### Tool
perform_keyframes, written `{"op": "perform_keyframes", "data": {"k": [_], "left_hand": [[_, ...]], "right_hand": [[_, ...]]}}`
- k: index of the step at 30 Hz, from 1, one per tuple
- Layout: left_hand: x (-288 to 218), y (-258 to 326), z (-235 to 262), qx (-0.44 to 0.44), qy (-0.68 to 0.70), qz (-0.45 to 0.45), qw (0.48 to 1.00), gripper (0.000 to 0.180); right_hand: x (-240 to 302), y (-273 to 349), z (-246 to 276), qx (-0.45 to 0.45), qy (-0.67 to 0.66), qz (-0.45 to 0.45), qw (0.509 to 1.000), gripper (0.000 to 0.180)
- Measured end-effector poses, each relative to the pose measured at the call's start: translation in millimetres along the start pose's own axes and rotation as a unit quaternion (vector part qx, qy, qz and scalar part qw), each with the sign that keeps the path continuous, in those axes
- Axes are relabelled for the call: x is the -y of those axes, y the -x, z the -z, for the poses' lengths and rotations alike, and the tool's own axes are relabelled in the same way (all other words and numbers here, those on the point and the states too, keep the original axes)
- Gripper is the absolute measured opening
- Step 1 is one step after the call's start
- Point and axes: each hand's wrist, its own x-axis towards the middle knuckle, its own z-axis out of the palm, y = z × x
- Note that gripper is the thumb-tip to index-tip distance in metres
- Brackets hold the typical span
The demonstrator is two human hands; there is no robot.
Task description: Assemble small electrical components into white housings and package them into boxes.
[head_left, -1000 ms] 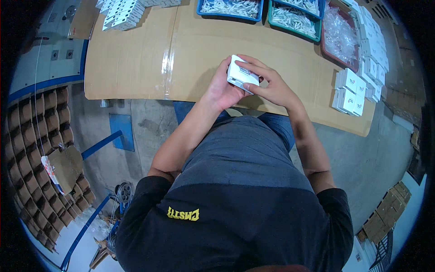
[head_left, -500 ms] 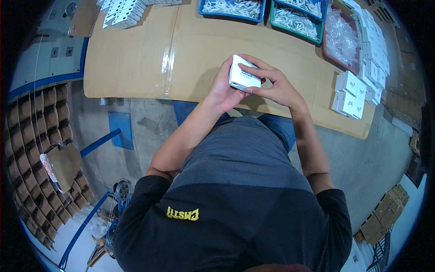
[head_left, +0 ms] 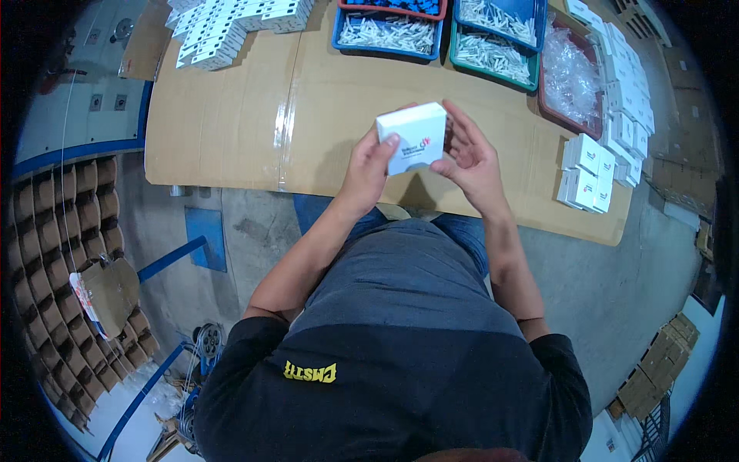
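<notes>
A small white cardboard box (head_left: 414,137) with a printed front face is held up over the near part of the table. My left hand (head_left: 365,171) grips its left side, thumb on the front and fingers behind. Along the right side, my right hand (head_left: 479,168) has its thumb at the lower corner and its fingertips by the upper corner. The fingers of this hand curl loosely beside the box, partly in shadow, and the back of the box is hidden.
The table is covered with brown cardboard (head_left: 223,131). White boxes (head_left: 208,46) stand in rows at far left, and more boxes (head_left: 588,173) are stacked at right. Blue bin (head_left: 385,51) and green bin (head_left: 493,75) hold small white pieces; a dark red bin (head_left: 570,123) holds clear plastic.
The box has been raised and turned so its printed face shows upright. My right hand has moved from across its face to its right side. The view has tilted slightly.
</notes>
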Motion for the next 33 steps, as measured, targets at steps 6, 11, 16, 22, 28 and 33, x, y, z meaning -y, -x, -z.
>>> {"op": "perform_keyframes", "data": {"k": [6, 11, 16, 22, 28, 33], "left_hand": [[-6.3, 12.9, -0.7, 0.022, -0.103, -0.073, 0.992, 0.040], [-2.9, 11.4, -0.1, -0.004, -0.086, -0.061, 0.994, 0.035], [-5.3, 13.1, -0.5, 0.002, -0.105, -0.047, 0.993, 0.033], [-1.6, 7.9, 0.5, -0.039, -0.116, -0.033, 0.992, 0.029], [2.6, 3.7, -8.9, -0.128, 0.200, 0.018, 0.971, 0.033], [29.3, 5.5, 9.5, -0.062, -0.032, 0.056, 0.996, 0.046]], "right_hand": [[7.0, 5.5, -9.6, -0.038, 0.004, 0.012, 0.999, 0.034], [9.6, 8.0, -9.6, -0.019, 0.004, 0.011, 1.000, 0.029], [1.5, 11.8, -7.3, -0.022, -0.003, 0.005, 1.000, 0.025], [-8.2, 9.7, -10.7, -0.056, -0.005, -0.047, 0.997, 0.032], [-22.4, 16.1, -11.0, -0.091, -0.091, -0.116, 0.985, 0.050], [-8.6, 7.0, -1.3, -0.150, -0.157, -0.074, 0.973, 0.048]]}}
